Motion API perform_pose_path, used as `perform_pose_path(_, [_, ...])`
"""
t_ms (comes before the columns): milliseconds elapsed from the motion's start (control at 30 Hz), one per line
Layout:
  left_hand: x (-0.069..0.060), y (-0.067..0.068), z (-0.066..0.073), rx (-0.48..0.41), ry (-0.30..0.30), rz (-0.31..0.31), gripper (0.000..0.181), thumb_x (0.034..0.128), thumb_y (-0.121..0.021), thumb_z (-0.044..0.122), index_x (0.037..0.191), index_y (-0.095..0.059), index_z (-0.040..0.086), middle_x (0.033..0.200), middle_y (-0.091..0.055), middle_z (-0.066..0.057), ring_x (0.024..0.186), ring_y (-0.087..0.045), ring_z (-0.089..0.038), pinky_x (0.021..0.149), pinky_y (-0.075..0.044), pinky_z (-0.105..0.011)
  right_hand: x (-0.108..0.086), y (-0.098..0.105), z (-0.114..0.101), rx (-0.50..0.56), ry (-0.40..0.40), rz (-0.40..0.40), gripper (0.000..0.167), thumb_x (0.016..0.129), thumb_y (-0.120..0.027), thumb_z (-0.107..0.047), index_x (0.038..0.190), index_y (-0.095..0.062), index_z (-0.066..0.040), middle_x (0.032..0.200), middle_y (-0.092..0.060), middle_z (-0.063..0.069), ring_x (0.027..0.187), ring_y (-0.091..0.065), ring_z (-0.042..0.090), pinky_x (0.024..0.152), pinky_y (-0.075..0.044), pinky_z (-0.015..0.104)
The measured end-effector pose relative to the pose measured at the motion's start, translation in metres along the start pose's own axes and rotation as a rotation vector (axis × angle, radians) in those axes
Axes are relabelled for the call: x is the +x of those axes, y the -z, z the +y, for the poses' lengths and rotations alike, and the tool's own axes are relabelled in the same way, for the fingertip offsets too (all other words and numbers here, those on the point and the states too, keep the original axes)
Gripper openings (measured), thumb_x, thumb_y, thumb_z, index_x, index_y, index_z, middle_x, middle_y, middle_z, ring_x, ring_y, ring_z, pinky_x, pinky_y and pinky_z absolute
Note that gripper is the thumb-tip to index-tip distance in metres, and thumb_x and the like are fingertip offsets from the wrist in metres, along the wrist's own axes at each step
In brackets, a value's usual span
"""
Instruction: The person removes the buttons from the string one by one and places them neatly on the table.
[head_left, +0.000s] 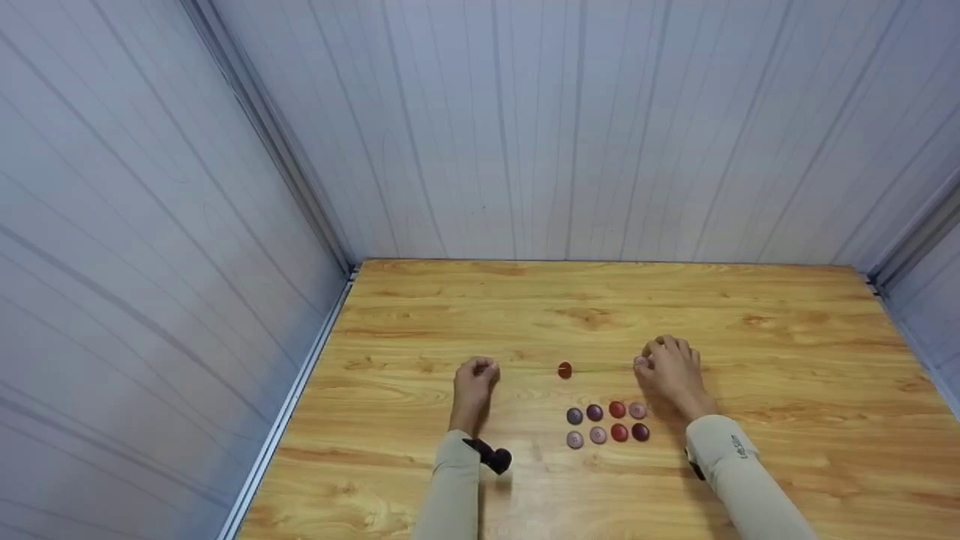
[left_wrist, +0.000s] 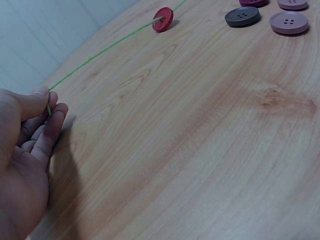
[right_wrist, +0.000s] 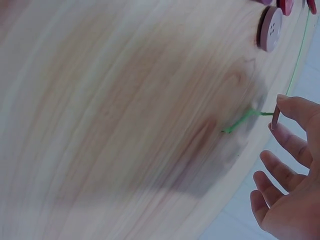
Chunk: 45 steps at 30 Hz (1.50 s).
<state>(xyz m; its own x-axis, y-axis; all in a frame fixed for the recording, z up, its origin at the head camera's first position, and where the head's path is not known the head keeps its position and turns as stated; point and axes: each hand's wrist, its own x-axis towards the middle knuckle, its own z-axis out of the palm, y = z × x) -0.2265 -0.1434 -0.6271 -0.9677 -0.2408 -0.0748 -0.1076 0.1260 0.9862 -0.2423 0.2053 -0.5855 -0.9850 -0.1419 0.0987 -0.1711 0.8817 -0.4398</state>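
Note:
A green string (left_wrist: 102, 51) runs between the two hands, with a red button (head_left: 565, 370) threaded on it, tilted on edge near the middle. My left hand (head_left: 474, 384) pinches one end of this string between thumb and fingers, a short tail poking out below. On the other side, my right hand (head_left: 677, 377) holds a pinkish button (right_wrist: 276, 114) by its edges between thumb and index finger. Through that button passes the string, and its loose green end (right_wrist: 240, 122) sticks out on the near side. The other right fingers are loosely curled.
Several buttons lie in two rows between the forearms: a grey one (head_left: 574, 415), red ones (head_left: 619, 432), dark purple ones (head_left: 640, 431) and pinkish ones (head_left: 598, 434). The wood-grain table (head_left: 420, 315) meets pale panel walls (head_left: 465, 135) at the back and sides.

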Motion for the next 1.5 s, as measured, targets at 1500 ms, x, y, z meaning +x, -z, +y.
perform_pose_path(1500, [-0.004,0.002,0.003,0.001,0.007,-0.024,0.012,0.0932,-0.062,0.012,0.097,-0.065,0.001,0.088,-0.064,-0.010,0.081,-0.060,-0.018,0.074,-0.051,-0.030,-0.015,0.019,0.043,0.042,-0.125,0.082,0.025,0.095,-0.054,-0.020,0.104,-0.062,0.001,0.131,-0.042,0.032,0.121,-0.030,0.053,0.099,-0.018,0.065])
